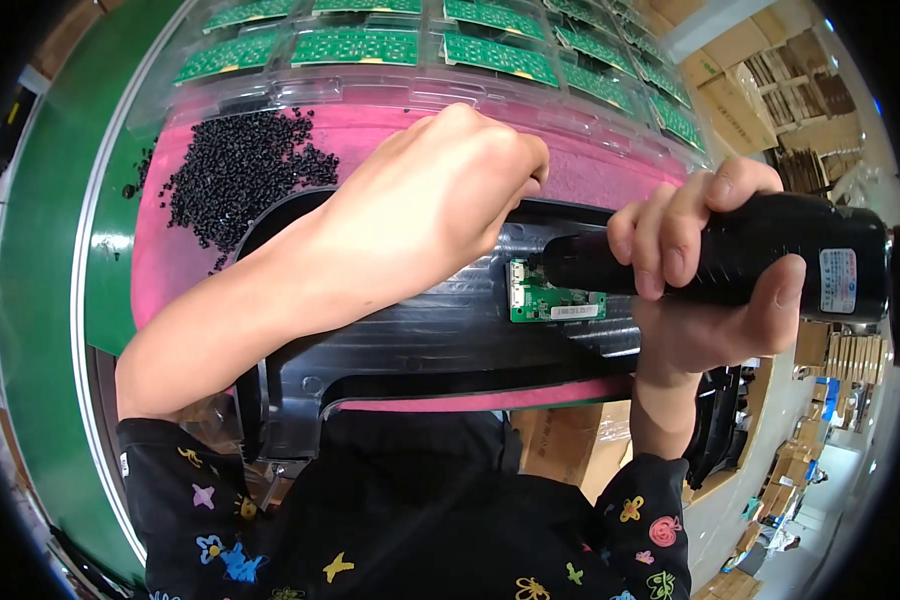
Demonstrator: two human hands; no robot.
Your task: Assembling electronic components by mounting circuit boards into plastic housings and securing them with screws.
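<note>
Head view: the right hand [715,275] is wrapped tight around a black electric screwdriver [750,262], held nearly level, its body running off to the right. The fingers [670,235] curl over the top of the barrel and the thumb [780,300] presses along its underside, so the grip is fully closed on the tool. The screwdriver's nose points left and meets the top edge of a small green board [552,298], just left of the fingertips.

The board lies flat in a recess of a black plastic panel [420,345], which stretches across a pink mat [610,170]. The left hand [440,195] comes in from the lower left and rests on the panel, just left of the board. Its fingers are bent down and inward at the panel's far edge, knuckles up; whether they pinch anything beneath cannot be told, as the back of the hand hides the tips.

A heap of small black screws [240,175] lies on the mat, to the left of the left hand. Beyond the mat, clear trays [420,75] hold rows of green boards. Cardboard boxes [740,90] stand at the upper right.
</note>
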